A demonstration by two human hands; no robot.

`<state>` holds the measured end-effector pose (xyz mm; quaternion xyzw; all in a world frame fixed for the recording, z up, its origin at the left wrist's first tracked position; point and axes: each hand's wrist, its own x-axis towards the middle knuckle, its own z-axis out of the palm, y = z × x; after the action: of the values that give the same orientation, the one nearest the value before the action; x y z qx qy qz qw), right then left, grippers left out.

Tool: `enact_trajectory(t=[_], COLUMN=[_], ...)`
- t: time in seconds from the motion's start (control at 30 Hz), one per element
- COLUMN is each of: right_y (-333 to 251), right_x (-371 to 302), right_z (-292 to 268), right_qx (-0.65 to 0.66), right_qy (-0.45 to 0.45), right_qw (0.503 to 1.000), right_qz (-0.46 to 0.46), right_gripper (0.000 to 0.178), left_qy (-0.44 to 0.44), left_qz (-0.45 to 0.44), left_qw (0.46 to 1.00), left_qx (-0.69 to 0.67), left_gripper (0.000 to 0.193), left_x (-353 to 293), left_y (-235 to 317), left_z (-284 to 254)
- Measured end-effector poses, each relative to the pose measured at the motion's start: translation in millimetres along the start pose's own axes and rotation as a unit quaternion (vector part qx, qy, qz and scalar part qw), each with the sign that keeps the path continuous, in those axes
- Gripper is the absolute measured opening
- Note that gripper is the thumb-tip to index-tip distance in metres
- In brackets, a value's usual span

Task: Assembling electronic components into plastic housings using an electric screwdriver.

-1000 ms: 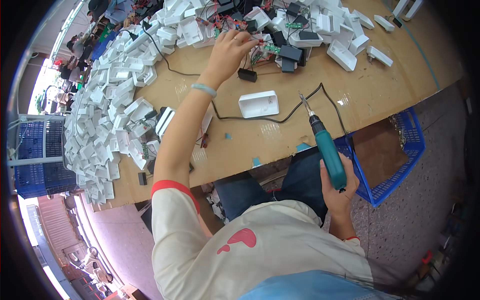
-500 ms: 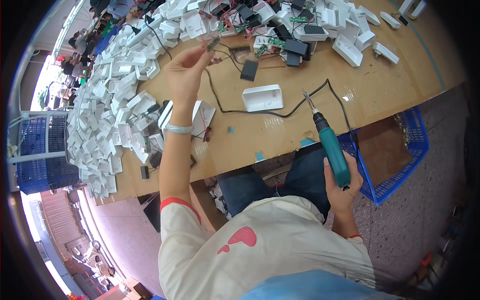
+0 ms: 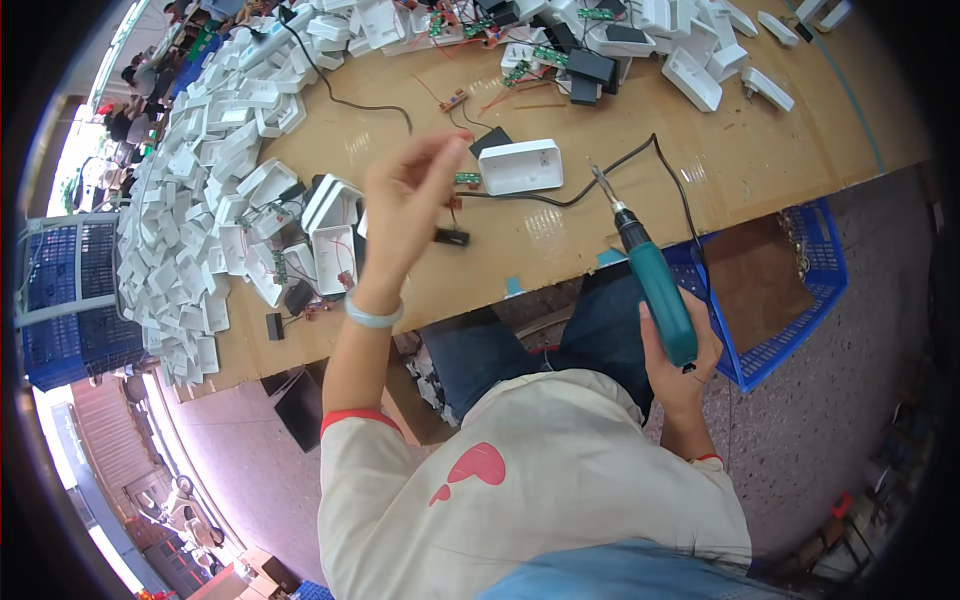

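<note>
My left hand (image 3: 408,205) is over the table with thumb and fingertips pinched together, a bit of red wire showing at the tips. Just beside it is a small green circuit board (image 3: 467,179), partly hidden. Thin wires run from near these fingers to a flat black box (image 3: 490,142). An open white plastic case (image 3: 520,167) lies to the right of the hand, hollow side up. A small black part (image 3: 452,237) sits below the fingers. My right hand (image 3: 682,350) is wrapped round a green electric screwdriver (image 3: 660,300), its bit pointing up toward the table, clear of the case.
White plastic cases (image 3: 225,160) are heaped along the left and far side. Black boxes (image 3: 590,75) and wired boards lie at the back. The black cord (image 3: 600,190) crosses the table. A blue basket (image 3: 820,300) stands at the right beside the table edge.
My left hand has come nearer and lower from the far pile, bringing the wired circuit board and black box toward the white case. The right hand keeps hold of the screwdriver, barely moving.
</note>
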<state>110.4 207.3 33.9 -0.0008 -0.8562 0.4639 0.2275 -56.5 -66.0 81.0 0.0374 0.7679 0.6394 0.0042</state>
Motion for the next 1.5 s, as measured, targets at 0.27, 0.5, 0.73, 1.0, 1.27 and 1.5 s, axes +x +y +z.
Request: enact_trajectory(t=[0.27, 0.5, 0.73, 1.0, 1.27, 1.5], right_y=[-1, -1, -1, -2, 0, 5], right_x=[-7, -8, -5, -5, -7, -7], right_z=[3, 1, 2, 1, 1, 5], right_qx=[0.022, 0.026, 0.02, 0.031, 0.029, 0.033], right_qy=[-0.042, -0.059, -0.065, -0.056, -0.058, -0.038], right_qw=[0.999, 0.998, 0.998, 0.998, 0.998, 0.999], right_qz=[0.019, 0.024, 0.016, 0.011, 0.012, 0.018], right_gripper=[0.038, 0.037, 0.039, 0.038, 0.04, 0.041], left_qy=[0.017, 0.002, -0.051, -0.125, -0.115, 0.018], left_qz=[0.131, 0.107, -0.074, -0.141, -0.045, 0.164], left_qw=[0.96, 0.971, 0.988, 0.981, 0.987, 0.888], left_qx=[0.248, 0.215, 0.123, -0.033, 0.1, 0.43], left_gripper=[0.014, 0.015, 0.017, 0.016, 0.012, 0.007], left_x=[-4, -3, -5, -4, -5, -3], left_y=[-42, -41, -18, -31, -34, -40], left_z=[45, 49, 43, 32, 50, 62])
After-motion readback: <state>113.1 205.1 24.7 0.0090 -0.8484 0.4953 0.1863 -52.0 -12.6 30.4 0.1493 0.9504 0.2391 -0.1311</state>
